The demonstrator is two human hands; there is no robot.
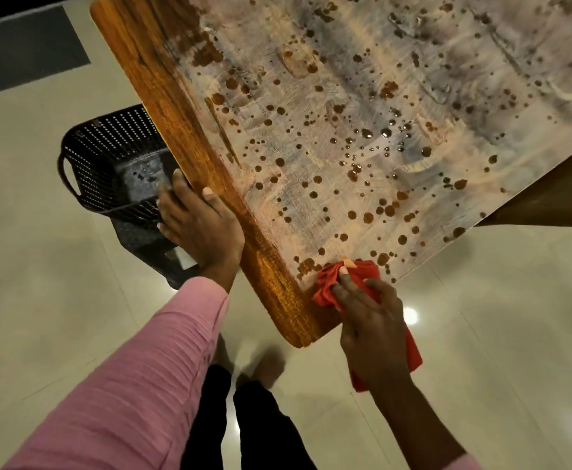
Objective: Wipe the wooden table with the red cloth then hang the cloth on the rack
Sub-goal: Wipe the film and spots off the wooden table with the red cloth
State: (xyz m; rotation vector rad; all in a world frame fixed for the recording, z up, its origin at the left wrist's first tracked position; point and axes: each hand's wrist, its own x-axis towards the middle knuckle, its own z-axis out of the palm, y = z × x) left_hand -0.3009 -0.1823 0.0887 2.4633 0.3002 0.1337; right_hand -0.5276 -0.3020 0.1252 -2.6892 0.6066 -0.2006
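Note:
The wooden table [189, 106] fills the upper frame; most of its top is coated with whitish dust and dotted with water drops, while a strip along its left edge shows clean brown grain. My right hand [371, 330] presses the red cloth [328, 283] onto the table's near corner, and part of the cloth hangs below my palm off the edge. My left hand [199, 225] grips the table's left edge, thumb on top, fingers underneath. No rack is in view.
A black perforated plastic basket [108, 157] stands on the floor just left of the table, under my left hand. Glossy cream floor tiles [40, 266] surround the table. My legs in dark trousers show below.

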